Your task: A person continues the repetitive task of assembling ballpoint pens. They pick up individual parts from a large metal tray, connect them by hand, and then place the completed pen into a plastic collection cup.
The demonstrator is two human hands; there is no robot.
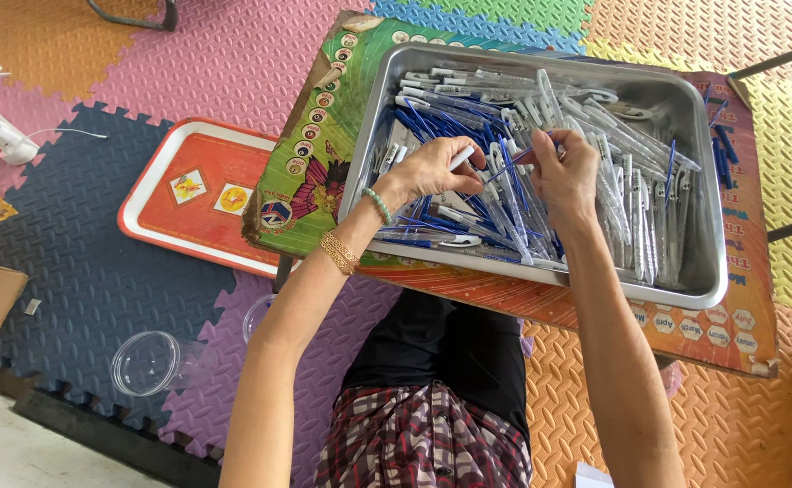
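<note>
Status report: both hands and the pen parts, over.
Left hand pinching a white pen piece. Right hand holding a blue refill. Both over the metal tray. Nothing blocking.

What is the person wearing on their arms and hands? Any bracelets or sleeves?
Both arms are bare, with no sleeves and no gloves. On the left wrist, just behind the left hand, sit two bracelets: a green bead bracelet nearer the hand, and a gold chain bracelet a little farther up the arm. The right hand and its wrist show no jewellery or watch.
</note>
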